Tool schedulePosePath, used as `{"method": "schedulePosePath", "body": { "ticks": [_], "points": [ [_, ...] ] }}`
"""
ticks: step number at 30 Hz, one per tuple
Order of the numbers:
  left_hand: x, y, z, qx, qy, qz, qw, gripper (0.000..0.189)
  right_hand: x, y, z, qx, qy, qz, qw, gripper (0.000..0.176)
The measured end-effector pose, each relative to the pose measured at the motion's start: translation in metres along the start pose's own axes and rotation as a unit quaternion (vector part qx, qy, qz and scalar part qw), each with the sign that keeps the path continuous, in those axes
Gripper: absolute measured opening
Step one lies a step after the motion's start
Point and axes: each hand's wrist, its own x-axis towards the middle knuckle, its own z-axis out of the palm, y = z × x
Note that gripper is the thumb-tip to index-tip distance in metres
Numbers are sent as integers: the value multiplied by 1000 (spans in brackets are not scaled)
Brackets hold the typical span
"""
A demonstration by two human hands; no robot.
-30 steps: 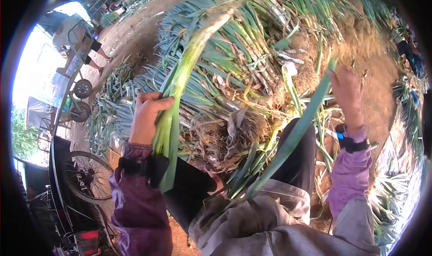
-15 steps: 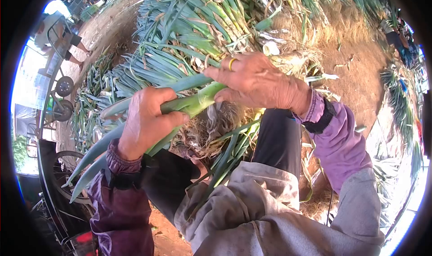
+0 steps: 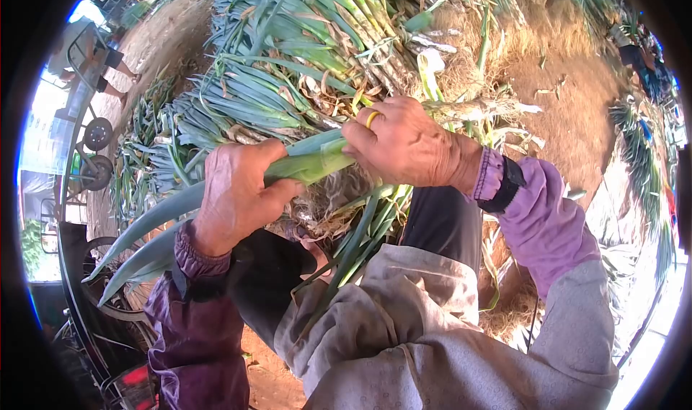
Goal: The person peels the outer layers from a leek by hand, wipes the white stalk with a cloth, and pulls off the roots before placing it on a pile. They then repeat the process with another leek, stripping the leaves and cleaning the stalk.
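Note:
My left hand (image 3: 234,197) is wrapped around a long green leek (image 3: 306,163), which lies almost level in front of me with its leaves (image 3: 137,230) trailing down to the left. My right hand (image 3: 404,143), with a yellow ring on one finger, grips the same leek's pale stalk end just to the right of the left hand. The root end is hidden behind my right hand. Both wrists carry dark bands over purple sleeves.
A big heap of leeks (image 3: 303,42) with dry roots fills the ground ahead. Loose peeled leaves (image 3: 360,240) lie over my lap. Bare brown soil (image 3: 569,121) lies to the right. A person (image 3: 94,56) by a wheeled cart (image 3: 94,150) stands far left; a bicycle wheel (image 3: 108,309) is close at left.
One second ago my left hand held the leek upright and my right hand was raised with a stripped leaf. The leek has since swung level and my right hand has closed on it.

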Motion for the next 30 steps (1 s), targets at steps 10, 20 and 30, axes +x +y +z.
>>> {"method": "schedulePosePath", "body": {
  "ticks": [10, 20, 30],
  "points": [
    [0, -7, 8, -33, -29, -10, 999, 24, -8, -3, 0, 64, -48, 19, 997, 24],
    [-16, -12, 44, 34, 82, 35, 995, 39, -15, -8, 15, 117, -79, 85, 986, 11],
    [-50, -9, 78, 241, 172, 52, 954, 40, -10, -3, 28, 59, 31, 15, 998, 6]
  ]
}}
